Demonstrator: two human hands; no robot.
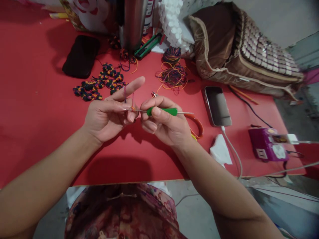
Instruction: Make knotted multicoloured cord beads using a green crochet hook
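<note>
My right hand [165, 121] is closed around the green handle of a crochet hook [164, 111], whose metal shaft points left. Between the thumb and fingers of my left hand [109, 114] is pinched a small bit of multicoloured yarn [133, 108], touching the hook's shaft. Strands of that yarn run up over my raised left index finger. Behind my hands lies a loose tangle of yarn [174, 76], with a wound bundle [171, 54] just beyond it. Several small crocheted pieces [99, 83] in dark, orange and pink yarn rest behind my left hand.
Orange-handled scissors [198, 126] lie partly hidden behind my right hand. To the right are a phone [217, 106] on a cable, crumpled white paper [220, 151] and a purple power adapter [267, 144]. A black phone-like object [81, 56], a metal flask [136, 25] and a brown cushion [239, 46] stand farther back.
</note>
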